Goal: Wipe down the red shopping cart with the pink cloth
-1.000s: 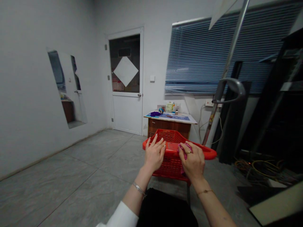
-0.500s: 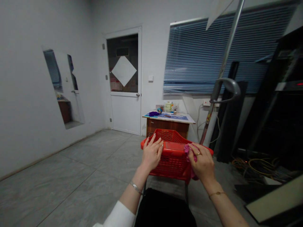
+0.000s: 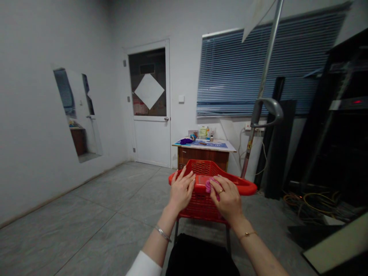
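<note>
A red plastic shopping cart with lattice sides stands in front of me, at the lower middle of the head view. My left hand lies on the left part of its near rim, fingers stretched out and apart. On the same rim, near the middle, my right hand is closed round a crumpled pink cloth that touches the red plastic. My right palm and fingers hide part of the cloth.
Behind the cart is a brown desk with bottles and a purple cloth on top. A metal pole with a grey handle leans to the right. Tangled cables lie on the floor at right. A white door stands behind.
My right hand has slid left along the rim with the pink cloth, nearer to my left hand. My left hand stays on the rim. The view has shifted slightly.
</note>
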`<state>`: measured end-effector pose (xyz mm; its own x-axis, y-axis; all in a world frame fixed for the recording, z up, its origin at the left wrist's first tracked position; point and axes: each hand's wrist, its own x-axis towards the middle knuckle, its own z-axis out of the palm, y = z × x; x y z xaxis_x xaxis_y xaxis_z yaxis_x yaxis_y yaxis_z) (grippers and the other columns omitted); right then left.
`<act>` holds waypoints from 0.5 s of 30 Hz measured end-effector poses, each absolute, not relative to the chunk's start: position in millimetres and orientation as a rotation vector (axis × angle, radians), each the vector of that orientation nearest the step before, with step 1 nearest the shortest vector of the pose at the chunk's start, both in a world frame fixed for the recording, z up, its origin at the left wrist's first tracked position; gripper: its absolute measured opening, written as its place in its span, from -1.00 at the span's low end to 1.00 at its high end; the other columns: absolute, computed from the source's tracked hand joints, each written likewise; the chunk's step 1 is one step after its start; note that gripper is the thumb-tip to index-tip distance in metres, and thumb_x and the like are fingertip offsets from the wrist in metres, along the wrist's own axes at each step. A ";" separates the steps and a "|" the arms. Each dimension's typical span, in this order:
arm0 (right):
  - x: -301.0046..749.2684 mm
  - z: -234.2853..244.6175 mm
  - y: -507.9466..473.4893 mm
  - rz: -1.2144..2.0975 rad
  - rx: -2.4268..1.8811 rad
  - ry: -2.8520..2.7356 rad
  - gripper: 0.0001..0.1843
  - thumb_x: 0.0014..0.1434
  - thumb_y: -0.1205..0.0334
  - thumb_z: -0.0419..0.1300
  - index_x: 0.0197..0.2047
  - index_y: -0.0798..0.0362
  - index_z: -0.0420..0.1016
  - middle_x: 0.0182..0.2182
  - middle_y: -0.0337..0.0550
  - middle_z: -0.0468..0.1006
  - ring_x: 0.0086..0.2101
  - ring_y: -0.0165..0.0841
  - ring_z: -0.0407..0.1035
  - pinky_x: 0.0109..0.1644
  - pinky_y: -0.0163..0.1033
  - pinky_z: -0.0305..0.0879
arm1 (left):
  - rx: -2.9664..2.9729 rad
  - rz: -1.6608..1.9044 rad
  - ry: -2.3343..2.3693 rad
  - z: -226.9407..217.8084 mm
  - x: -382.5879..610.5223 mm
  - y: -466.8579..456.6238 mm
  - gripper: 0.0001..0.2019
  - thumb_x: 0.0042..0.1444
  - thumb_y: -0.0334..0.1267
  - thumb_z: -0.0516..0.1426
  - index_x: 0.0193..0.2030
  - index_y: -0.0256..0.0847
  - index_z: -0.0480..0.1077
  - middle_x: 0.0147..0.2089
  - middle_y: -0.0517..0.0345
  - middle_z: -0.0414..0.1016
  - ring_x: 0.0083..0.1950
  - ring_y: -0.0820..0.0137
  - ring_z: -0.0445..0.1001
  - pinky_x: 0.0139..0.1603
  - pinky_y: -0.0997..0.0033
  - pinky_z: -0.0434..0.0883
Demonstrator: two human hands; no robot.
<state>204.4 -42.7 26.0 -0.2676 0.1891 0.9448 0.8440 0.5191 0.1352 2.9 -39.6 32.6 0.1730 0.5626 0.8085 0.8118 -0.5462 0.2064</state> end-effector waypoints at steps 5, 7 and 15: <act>268.4 18.7 -34.9 -0.846 -0.979 -1.629 -0.74 0.21 0.28 0.13 -0.04 0.04 0.52 -0.10 -0.11 0.54 -0.06 -0.29 0.37 0.10 -0.12 0.28 | -2.179 -1.332 -1.317 32.3 5.4 -39.7 -0.69 0.37 -0.24 -0.06 0.09 -0.04 0.46 0.15 0.16 0.51 0.38 0.24 0.18 0.38 -0.12 0.04; 269.8 19.8 -34.3 -0.846 -1.023 -1.589 -0.76 0.21 0.27 0.13 -0.07 0.05 0.53 -0.12 -0.10 0.55 -0.08 -0.29 0.37 0.09 -0.12 0.29 | -2.171 -1.332 -1.317 32.7 7.2 -40.9 -0.69 0.37 -0.25 -0.06 0.08 -0.04 0.46 0.14 0.17 0.51 0.38 0.26 0.19 0.38 -0.11 0.03; 163.6 38.8 -44.6 -0.765 -1.012 -1.714 -0.80 0.24 0.25 0.12 -0.15 0.05 0.55 -0.13 -0.09 0.55 -0.08 -0.27 0.34 0.07 -0.15 0.24 | -2.164 -1.300 -1.325 31.5 4.4 -38.6 -0.69 0.36 -0.28 -0.04 0.09 -0.05 0.45 0.14 0.15 0.51 0.37 0.23 0.20 0.37 -0.13 0.03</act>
